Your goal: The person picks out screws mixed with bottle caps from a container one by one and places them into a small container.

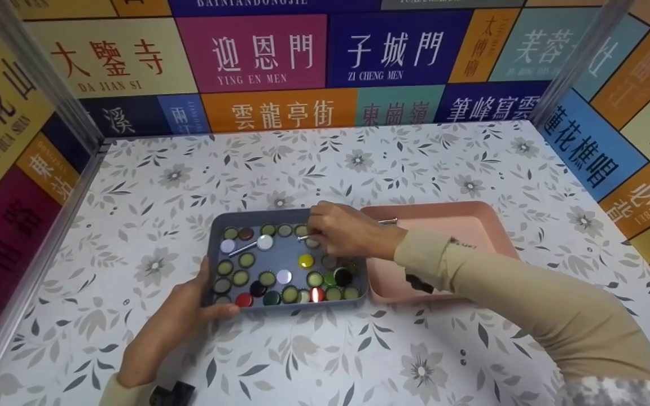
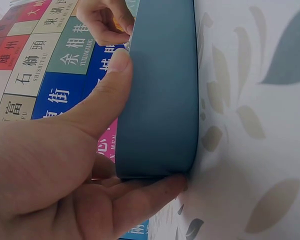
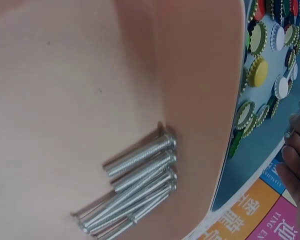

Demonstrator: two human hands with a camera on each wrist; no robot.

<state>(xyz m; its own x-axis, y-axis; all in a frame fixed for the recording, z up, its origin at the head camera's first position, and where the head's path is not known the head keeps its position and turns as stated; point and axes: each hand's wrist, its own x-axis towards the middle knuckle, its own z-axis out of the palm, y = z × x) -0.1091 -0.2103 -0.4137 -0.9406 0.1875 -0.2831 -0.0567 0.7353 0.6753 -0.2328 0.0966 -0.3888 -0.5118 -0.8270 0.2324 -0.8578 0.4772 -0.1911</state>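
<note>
My left hand (image 1: pixel 185 307) holds the near left corner of a blue-grey tray (image 1: pixel 285 256), thumb at the near rim and fingers along the left side. Bottle caps (image 3: pixel 258 71) lie scattered in that tray, some face up in yellow, white, red or black, others showing greenish undersides. My right hand (image 1: pixel 341 230) is over the tray's far right part. Between its fingertips it pinches a silver screw (image 1: pixel 303 238), whose end sticks out to the left. Another screw (image 1: pixel 243 248) lies among the caps at the left, beside a white cap (image 1: pixel 265 242).
A pink tray (image 1: pixel 494 225) stands against the right side of the blue-grey one, under my right forearm. Several silver screws (image 3: pixel 135 175) lie together by its wall. Panels with printed characters (image 1: pixel 251 53) enclose the flower-patterned table (image 1: pixel 156 225) at the back and sides.
</note>
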